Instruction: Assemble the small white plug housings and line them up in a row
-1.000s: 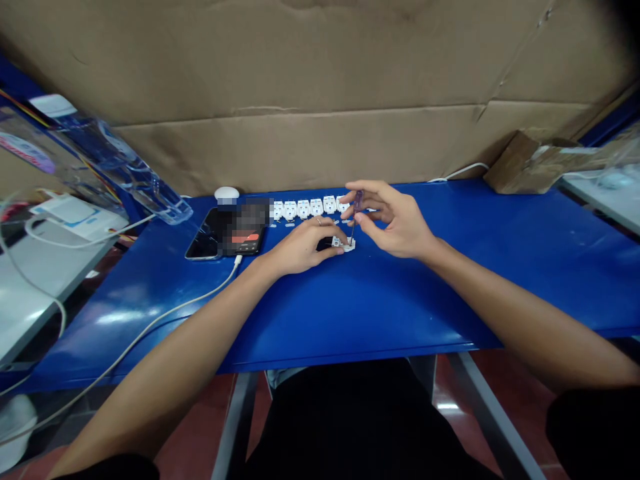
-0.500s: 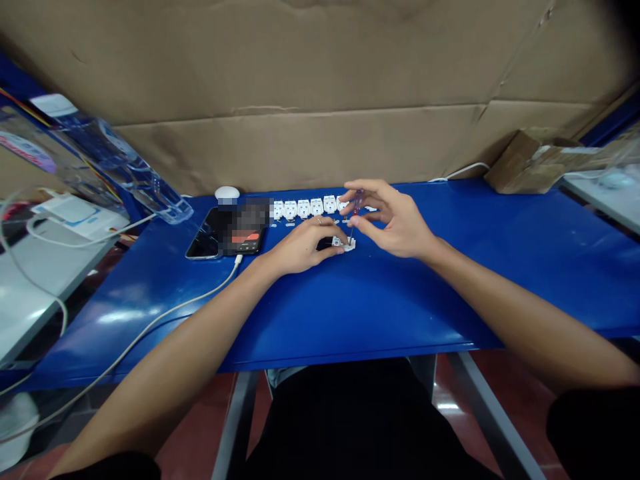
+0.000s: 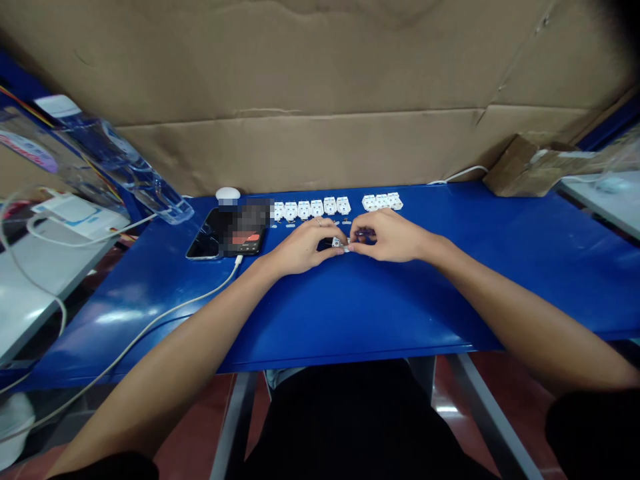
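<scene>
My left hand [image 3: 304, 248] pinches a small white plastic part [image 3: 337, 242] against the blue table, its thumb and forefinger round it. Close against its right side, my right hand [image 3: 393, 235] is closed with the fingers curled. Within those fingers lies a small screwdriver [image 3: 367, 234] with a purplish see-through handle, now tilted nearly flat. The right thumb and fingertip meet at the white part's right end; whether they also pinch a tiny piece there is hidden. Behind the hands stands a row of similar white parts [image 3: 304, 210], with a smaller group [image 3: 383, 201] to the right.
Several tiny metal pieces [image 3: 291, 225] lie before the row. To the left are a phone [image 3: 204, 233] with a white cable [image 3: 200, 298], a round white object [image 3: 228, 193] and a water bottle [image 3: 125, 160]. A cardboard box [image 3: 523, 167] sits at the back right.
My right hand has come down to the white part, and the screwdriver has gone from upright to nearly flat in its fingers. The right group of parts is uncovered. My left hand stays put.
</scene>
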### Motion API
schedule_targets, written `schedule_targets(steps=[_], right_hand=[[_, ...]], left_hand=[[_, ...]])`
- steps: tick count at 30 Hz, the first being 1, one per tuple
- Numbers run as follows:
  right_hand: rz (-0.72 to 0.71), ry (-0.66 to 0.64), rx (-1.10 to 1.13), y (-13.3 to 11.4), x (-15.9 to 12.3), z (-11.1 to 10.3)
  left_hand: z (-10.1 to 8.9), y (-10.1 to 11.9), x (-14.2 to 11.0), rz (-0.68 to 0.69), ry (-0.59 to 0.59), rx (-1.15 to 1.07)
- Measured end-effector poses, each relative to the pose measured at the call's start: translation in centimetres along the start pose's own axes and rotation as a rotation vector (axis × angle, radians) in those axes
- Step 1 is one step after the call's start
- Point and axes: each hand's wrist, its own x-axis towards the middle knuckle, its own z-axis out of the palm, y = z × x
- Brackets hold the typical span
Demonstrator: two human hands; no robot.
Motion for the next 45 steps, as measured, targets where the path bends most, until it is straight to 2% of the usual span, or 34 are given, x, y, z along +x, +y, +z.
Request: schedule_targets(steps=[6,10,19,25,30,35,41,45], right_hand=[[-0.009,-0.061,-0.071,0.3,0.1,0.7],[-0.01,-0.045,-0.067,0.5,0.1,0.8],[-0.085,0.164,-0.175,0.5,0.0,1.7],[-0.032,0.103,-0.215,0.2,0.0,1.9],[0.118,0.105,0.027,0.2,0.3,2.0],[0.033,0.16,-0.06,0.5,0.3,2.3],[0.104,0.119,0.012,0.3,0.3,2.5],[-0.008,0.079,-0.118,0.5,0.2,2.2]], left_hand=[[0.0,-0.1,0.0,0.0,0.01,-0.029],[0.1,-0.1,0.1,-0.011,0.018,-0.038],[0.3,0.4,0.5,-0.077,0.174,-0.165],[0.5,0.1,0.4,-0.065,0.132,-0.09],[0.7,-0.2,0.3,-0.069,0.094,-0.053],[0.5,0.0,0.4,-0.064,0.093,-0.057],[0.4,0.2,0.5,-0.037,0.069,-0.049],[0.4,0.2,0.6,-0.034,0.072,-0.064]])
